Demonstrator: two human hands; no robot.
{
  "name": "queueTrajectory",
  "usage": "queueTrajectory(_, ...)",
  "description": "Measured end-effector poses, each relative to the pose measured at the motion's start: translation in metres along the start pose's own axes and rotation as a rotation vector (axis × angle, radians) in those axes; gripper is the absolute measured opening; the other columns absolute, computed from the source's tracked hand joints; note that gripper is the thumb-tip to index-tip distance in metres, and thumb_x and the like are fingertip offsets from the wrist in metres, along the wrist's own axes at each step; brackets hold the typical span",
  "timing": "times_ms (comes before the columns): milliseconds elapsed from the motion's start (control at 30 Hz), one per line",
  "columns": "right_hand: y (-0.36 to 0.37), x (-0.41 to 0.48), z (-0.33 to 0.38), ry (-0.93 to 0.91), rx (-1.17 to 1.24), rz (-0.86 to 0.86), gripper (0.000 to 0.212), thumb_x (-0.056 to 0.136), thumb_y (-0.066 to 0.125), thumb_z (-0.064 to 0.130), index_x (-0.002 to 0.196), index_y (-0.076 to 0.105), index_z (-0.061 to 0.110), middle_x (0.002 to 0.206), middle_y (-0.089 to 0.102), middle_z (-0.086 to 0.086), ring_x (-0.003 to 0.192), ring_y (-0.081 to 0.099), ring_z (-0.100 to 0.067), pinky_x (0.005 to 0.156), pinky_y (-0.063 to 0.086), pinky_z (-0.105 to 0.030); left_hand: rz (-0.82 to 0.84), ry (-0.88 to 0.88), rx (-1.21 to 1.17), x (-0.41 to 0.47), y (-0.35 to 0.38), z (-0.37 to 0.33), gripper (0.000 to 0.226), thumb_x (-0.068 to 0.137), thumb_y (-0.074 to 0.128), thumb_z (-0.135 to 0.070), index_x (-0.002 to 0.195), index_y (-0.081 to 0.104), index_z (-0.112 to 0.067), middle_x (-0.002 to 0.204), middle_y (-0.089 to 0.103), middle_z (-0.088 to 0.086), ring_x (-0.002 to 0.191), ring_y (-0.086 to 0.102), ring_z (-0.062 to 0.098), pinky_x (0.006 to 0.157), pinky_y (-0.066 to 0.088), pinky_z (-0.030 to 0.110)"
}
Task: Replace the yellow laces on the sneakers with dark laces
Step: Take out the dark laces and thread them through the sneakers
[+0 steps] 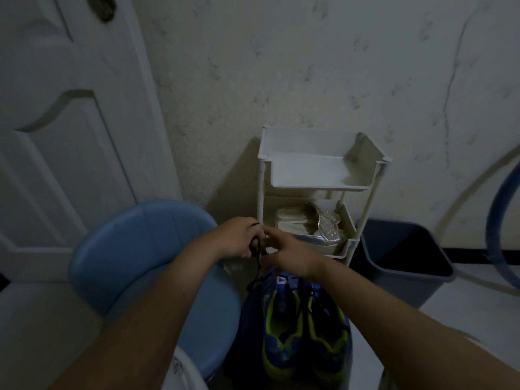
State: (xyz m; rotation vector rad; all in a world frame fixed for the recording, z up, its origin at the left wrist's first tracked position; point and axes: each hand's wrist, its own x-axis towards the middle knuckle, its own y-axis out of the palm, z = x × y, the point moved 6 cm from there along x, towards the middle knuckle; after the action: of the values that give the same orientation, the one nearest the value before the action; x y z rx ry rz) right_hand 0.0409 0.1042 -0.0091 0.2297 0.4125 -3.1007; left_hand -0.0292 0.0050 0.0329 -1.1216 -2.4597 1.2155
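My left hand (239, 239) curled round dark lace (256, 267); right hand (289, 258) touching it, grip unclear. Sneakers (304, 330) just below both hands.

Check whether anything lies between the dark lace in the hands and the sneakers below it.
Nothing visible does. The dark lace hangs from the left hand down toward the sneakers through open air. The right hand is beside the lace, above the sneakers. The white rack stands behind them.
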Motion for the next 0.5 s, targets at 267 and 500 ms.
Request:
queueTrajectory(267, -0.013, -0.01, -0.005, 0.072, -0.039, 0.036, 0.005, 0.098, 0.056, 0.013, 0.098, 0.061, 0.013, 0.067, 0.058, -0.004, 0.05, 0.052, -0.014, 0.048, 0.044, -0.023, -0.102, -0.012, -0.437, -0.001, -0.008, -0.011, 0.033, 0.105, 0.035, -0.025, 0.105, 0.064, -0.009, 0.092, 0.064, 0.007, 0.053, 0.062, 0.009, 0.049, 0.046, 0.017)
queueTrajectory(500, -0.075, -0.016, -0.025, 0.292, -0.853, -0.012, 0.032, 0.101, 0.046, 0.025, 0.115, 0.069, 0.008, 0.114, 0.066, -0.012, 0.107, 0.061, -0.027, 0.087, 0.047, -0.032, -0.189, -0.041, -0.424, 0.006, -0.014, 0.002, 0.032, 0.105, 0.033, -0.021, 0.092, 0.061, -0.012, 0.082, 0.06, 0.001, 0.046, 0.053, 0.005, 0.045, 0.039, 0.019)
